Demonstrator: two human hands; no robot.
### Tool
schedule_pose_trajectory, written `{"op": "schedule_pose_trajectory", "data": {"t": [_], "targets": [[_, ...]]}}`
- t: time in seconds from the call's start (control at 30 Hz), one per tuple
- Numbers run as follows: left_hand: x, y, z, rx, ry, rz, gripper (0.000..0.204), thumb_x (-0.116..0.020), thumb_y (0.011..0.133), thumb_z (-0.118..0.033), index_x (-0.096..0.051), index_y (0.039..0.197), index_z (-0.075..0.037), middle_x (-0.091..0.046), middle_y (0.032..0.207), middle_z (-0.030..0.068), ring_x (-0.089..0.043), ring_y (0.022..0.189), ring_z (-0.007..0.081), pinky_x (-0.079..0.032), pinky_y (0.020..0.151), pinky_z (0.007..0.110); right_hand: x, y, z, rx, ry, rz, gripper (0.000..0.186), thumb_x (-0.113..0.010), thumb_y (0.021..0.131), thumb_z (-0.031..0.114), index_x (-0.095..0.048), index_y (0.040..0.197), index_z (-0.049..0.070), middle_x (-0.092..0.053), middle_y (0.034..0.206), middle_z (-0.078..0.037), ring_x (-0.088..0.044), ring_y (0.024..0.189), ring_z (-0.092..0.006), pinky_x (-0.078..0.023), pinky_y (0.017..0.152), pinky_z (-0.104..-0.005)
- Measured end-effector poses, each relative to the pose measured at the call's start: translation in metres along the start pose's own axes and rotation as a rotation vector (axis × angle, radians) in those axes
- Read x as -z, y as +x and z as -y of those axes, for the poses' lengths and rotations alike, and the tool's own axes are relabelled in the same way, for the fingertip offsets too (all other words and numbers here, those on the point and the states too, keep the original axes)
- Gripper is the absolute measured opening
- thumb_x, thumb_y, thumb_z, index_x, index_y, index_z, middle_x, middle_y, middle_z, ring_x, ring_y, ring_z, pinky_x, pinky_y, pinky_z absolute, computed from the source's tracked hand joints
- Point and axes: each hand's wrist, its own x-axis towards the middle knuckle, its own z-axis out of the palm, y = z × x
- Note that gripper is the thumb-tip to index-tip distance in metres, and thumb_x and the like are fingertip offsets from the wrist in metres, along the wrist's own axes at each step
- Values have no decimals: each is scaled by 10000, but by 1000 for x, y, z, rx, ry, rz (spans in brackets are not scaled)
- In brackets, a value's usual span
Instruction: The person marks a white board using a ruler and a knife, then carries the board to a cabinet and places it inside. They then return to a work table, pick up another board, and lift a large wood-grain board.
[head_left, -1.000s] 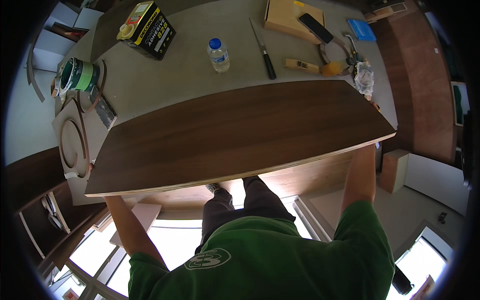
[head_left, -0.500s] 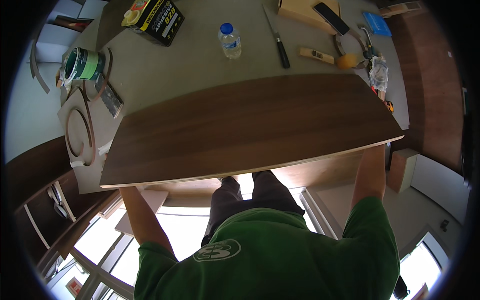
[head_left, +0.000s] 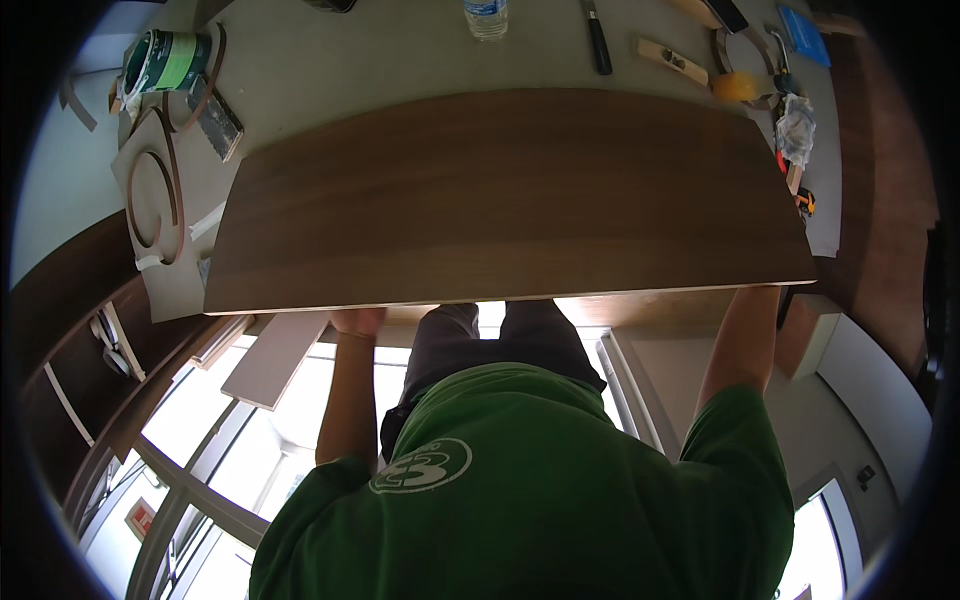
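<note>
A wide dark brown wood-grain board (head_left: 510,200) lies across the worktable in front of me, its pale, unfinished near edge toward my body. Below that edge, left of the middle, the back part of my left hand (head_left: 358,321) shows; its fingers are hidden by the board. My right forearm (head_left: 742,335) reaches up to the board's near right corner, where the board covers the right hand. How either hand's fingers are set cannot be seen.
On the grey worktable (head_left: 380,60) stand a water bottle (head_left: 487,20) and a green tin (head_left: 165,62). A scraper (head_left: 217,125) and curled edging strips (head_left: 150,200) lie left. Rightward are a knife (head_left: 599,45), a wooden hand plane (head_left: 672,60) and a yellow tape roll (head_left: 737,87).
My left hand has moved right along the near edge, away from the board's left corner. The right arm stays at the right corner. My view has shifted, so the far table items sit higher.
</note>
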Motion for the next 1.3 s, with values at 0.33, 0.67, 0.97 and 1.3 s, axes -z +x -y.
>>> {"op": "schedule_pose_trajectory", "data": {"t": [0.33,0.67,0.97,1.3], "targets": [[-38,-37,24,160,-91,145,458,-378,1044,-375,-536,1317,-43,-591,1344,147,-597,1213,298,-535,961,472,5,-16,-21,16,-4,-132,574,-336,1028,536,-541,1319,86,-602,1260,-111,-562,1184,-227,-488,991,-419],[28,-25,50,281,-218,149,526,-375,1030,-449,-504,1387,-86,-544,1419,103,-501,1326,276,-386,1111,486,-8,-201,-149,-192,-118,-576,748,-214,1005,640,-473,1368,39,-562,1290,-166,-509,1241,-315,-440,1045,-520],[77,9,73,410,-159,193,691,-434,947,-623,-497,1406,-110,-557,1401,97,-497,1313,297,-335,1133,512,-72,-197,-186,-235,-68,-558,883,-243,942,742,-436,1405,16,-459,1442,-157,-431,1314,-348,-331,1114,-547],[161,-6,27,355,24,-28,473,-462,953,-392,-595,1219,-25,-671,1127,186,-621,1090,354,-465,977,490,-81,-180,-205,-215,-135,-598,824,-341,928,734,-506,1388,70,-533,1407,-136,-475,1299,-296,-360,1087,-500]]}}
